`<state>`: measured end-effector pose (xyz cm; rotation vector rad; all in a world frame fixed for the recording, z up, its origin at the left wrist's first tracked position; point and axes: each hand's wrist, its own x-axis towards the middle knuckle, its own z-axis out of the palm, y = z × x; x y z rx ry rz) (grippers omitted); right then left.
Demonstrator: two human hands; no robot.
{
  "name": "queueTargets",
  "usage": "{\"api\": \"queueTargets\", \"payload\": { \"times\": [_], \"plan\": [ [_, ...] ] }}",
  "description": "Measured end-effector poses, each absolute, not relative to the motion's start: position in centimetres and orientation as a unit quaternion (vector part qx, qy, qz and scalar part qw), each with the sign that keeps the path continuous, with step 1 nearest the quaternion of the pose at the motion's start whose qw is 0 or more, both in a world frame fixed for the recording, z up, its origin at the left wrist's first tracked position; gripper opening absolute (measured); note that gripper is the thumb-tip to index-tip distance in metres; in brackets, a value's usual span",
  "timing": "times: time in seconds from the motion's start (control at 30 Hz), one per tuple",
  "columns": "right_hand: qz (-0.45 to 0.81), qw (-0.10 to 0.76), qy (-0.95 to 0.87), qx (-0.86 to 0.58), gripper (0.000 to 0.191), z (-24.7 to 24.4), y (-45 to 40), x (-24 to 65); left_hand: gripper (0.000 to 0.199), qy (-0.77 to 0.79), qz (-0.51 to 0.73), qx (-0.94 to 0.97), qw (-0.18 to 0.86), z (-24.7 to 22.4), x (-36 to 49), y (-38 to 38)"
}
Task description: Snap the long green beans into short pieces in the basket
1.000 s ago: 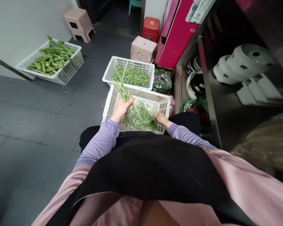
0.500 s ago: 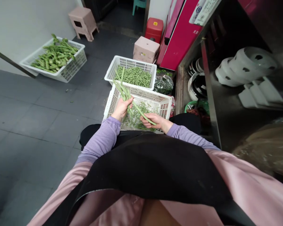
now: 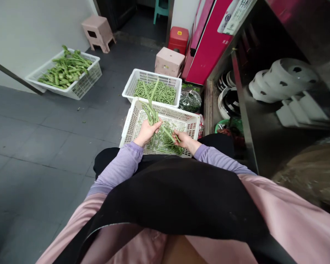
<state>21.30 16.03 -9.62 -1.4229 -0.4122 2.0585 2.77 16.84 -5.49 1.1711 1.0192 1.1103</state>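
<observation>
My left hand (image 3: 148, 131) is closed around a bunch of long green beans (image 3: 151, 110), whose far ends stick up and away from me. Beside it, my right hand (image 3: 183, 140) pinches the near ends of a few long beans. Both hands are over the nearer white plastic basket (image 3: 191, 119), which has slatted walls. Thin green bean scraps and some whole beans (image 3: 165, 141) lie on its floor, partly hidden by my hands. Just beyond stands a second white basket (image 3: 129, 86) that holds many short cut bean pieces (image 3: 162, 91).
A white basket (image 3: 84, 86) of thick green stalks (image 3: 67, 69) sits at the left wall. Pink stools (image 3: 99, 31) and a red stool (image 3: 178, 38) stand farther back. On the right, a metal shelf (image 3: 246, 132) holds white containers (image 3: 286, 80); a filled plastic bag (image 3: 191, 99) lies beside the second basket.
My left hand has shifted slightly right and nearer to me with the bunch. The right hand's fingers have moved right, and the long bean that extended past them no longer shows there.
</observation>
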Motion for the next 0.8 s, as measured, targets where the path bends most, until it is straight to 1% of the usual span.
{"api": "queueTargets", "payload": {
  "times": [0.07, 0.13, 0.2, 0.27, 0.37, 0.43, 0.5, 0.7, 0.8],
  "plan": [
    [0.814, 0.261, -0.151, -0.497, 0.036, -8.4, 15.9, 20.8, 0.033, 0.41, 0.47, 0.45, 0.639, -6.3, 2.8, 17.3],
    [0.855, 0.223, -0.156, -0.442, 0.04, -7.2, 16.0, 20.2, 0.035, 0.393, 0.461, 0.418, 0.677, -7.1, 2.9, 17.7],
    [0.873, 0.216, -0.174, -0.402, 0.04, -6.4, 16.1, 19.7, 0.036, 0.382, 0.461, 0.394, 0.697, -7.6, 3.0, 17.9],
    [0.864, 0.227, -0.203, -0.4, 0.041, -6.1, 15.9, 19.4, 0.038, 0.382, 0.473, 0.361, 0.707, -7.8, 2.9, 17.9],
    [0.841, 0.21, -0.26, -0.425, 0.051, -6.3, 14.5, 19.0, 0.035, 0.415, 0.505, 0.303, 0.694, -7.5, 2.4, 17.3],
    [0.831, 0.2, -0.287, -0.433, 0.058, -6.8, 13.5, 19.0, 0.035, 0.443, 0.514, 0.301, 0.67, -7.5, 2.0, 16.8],
    [0.817, 0.208, -0.309, -0.44, 0.058, -7.5, 13.1, 19.1, 0.037, 0.461, 0.51, 0.314, 0.655, -7.9, 1.7, 16.7],
    [0.798, 0.223, -0.321, -0.458, 0.057, -8.3, 13.0, 18.8, 0.025, 0.491, 0.505, 0.292, 0.647, -9.8, 0.6, 16.8],
    [0.795, 0.228, -0.314, -0.466, 0.057, -8.7, 12.7, 18.6, 0.025, 0.511, 0.492, 0.302, 0.637, -9.9, 0.5, 16.5]
  ]
}}
